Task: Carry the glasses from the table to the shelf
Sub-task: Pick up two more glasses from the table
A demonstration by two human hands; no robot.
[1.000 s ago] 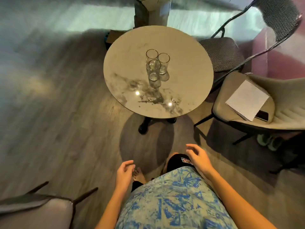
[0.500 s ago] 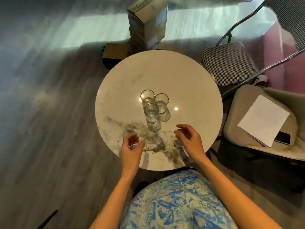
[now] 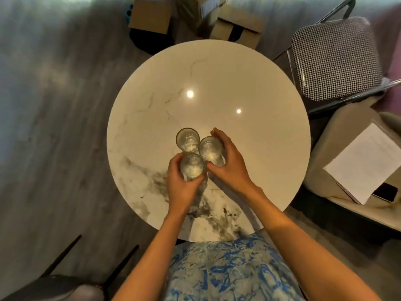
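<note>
Three clear drinking glasses stand close together near the middle of the round marble table [image 3: 249, 88]. My left hand [image 3: 181, 187] is wrapped around the near glass [image 3: 192, 167]. My right hand [image 3: 230, 165] curls around the right glass [image 3: 210, 148], fingers on its far side and thumb at its near side. The far glass [image 3: 187, 139] stands untouched just behind the other two. All three stand upright on the tabletop.
Beyond the table's far edge are cardboard boxes [image 3: 236, 25]. A houndstooth chair [image 3: 334, 57] stands at the right rear. A beige chair [image 3: 338, 153] at the right holds papers [image 3: 364, 161] and a phone [image 3: 385, 192]. A dark chair [image 3: 56, 283] is at the lower left.
I have stepped up to the table. Both hands moved forward from the near edge and closed around two of the glasses.
</note>
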